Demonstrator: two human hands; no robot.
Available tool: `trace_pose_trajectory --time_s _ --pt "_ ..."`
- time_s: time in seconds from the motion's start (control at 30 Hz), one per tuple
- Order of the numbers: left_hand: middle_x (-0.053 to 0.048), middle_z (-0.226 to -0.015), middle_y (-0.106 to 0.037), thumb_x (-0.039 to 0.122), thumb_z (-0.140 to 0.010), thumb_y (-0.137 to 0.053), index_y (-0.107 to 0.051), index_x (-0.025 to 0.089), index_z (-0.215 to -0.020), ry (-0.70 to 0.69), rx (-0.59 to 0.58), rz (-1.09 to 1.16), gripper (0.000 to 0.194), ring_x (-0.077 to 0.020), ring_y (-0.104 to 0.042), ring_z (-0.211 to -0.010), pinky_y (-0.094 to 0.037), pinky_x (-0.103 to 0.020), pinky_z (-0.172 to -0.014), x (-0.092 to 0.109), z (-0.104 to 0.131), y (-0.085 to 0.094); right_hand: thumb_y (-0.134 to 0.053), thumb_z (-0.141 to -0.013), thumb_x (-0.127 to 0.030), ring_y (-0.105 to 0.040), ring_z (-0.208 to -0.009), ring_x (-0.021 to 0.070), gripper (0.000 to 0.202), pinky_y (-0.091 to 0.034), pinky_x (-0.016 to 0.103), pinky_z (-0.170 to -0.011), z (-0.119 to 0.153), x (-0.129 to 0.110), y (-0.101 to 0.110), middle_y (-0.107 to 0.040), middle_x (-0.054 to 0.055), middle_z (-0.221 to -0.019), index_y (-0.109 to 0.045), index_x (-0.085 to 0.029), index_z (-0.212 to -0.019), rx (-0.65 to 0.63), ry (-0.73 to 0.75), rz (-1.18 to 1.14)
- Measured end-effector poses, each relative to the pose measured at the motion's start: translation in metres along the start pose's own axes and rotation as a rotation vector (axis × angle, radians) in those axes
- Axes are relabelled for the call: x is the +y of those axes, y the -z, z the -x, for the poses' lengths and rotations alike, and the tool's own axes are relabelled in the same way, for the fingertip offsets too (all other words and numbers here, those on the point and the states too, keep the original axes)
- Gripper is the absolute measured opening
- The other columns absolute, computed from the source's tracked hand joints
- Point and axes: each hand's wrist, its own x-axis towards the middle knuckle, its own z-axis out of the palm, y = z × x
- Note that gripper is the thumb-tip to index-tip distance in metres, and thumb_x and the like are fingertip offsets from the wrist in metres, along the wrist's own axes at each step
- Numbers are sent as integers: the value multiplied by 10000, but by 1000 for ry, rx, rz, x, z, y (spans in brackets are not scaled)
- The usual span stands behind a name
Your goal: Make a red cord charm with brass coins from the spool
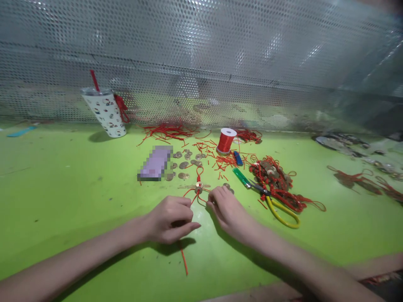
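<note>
Between my hands lies a charm of brass-coloured coins [198,186] strung on red cord, with a knotted red loop [199,173] at its far end. Strands of the red cord [202,199] spread from its near side toward both hands. My left hand [172,220] is curled around a strand, thumb pointing right, and a tail of that cord [184,261] comes out below it on the table. My right hand [227,213] pinches a strand on the other side; its fingertips partly hide the cord. A few loose coins [228,188] lie just beyond the right hand's fingers.
Beyond are loose coins [183,165], a pixelated purple object [156,162], a red cord spool [225,141], cord scraps and a blue lighter [238,158]. Right: a green lighter [241,178], yellow-handled scissors [280,214], heaped charms [271,173]. A tumbler [105,112] stands far left, before perforated metal [189,63].
</note>
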Motion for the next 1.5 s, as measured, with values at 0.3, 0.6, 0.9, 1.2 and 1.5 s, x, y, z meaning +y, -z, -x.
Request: trace_pose_trajectory --time_s 0.3,0.6,0.9,1.2,1.5 --pt "43 -500 -378 165 -973 -510 -401 215 -613 -44 -15 -108 380 -149 -378 -521 -305 -297 -514 1 -3 0 -450 -991 -180 -574 -869 262 120 -465 394 -795 -10 21 -1 -645 132 -922 -562 -141 -973 100 -70 1" --pt "-29 -702 -641 204 -981 -528 -604 169 -820 -73 -13 -390 182 -172 -567 -695 -495 -283 -630 5 -11 -7 -488 -986 -200 -575 -759 214 197 -435 337 -728 -9 15 -1 -669 78 -809 -601 -175 -827 34 -57 -112" --pt "-120 -983 -737 98 -995 -418 -686 107 -1026 -410 -294 -777 270 -192 -655 -853 -550 -299 -678 32 -26 -13 -511 -966 -176 -639 -794 187 182 -467 314 -751 -11 11 1 -730 57 -880 -667 -174 -873 -8 -31 -352" --pt "-98 -819 -722 59 -920 -532 -702 85 -970 -542 -292 -834 179 -171 -627 -728 -493 -292 -604 38 -38 -16 -522 -959 -229 -661 -827 179 163 -503 309 -752 -13 13 3 -719 55 -919 -642 -178 -1058 25 -141 -643" --pt "-81 -910 -704 54 -936 -495 -652 153 -883 -258 5 -649 193 -203 -629 -873 -552 -336 -755 13 -28 -18 -533 -954 -330 -512 -610 140 149 -378 258 -570 -12 12 0 -550 -39 -672 -572 -189 -985 70 -218 -686"
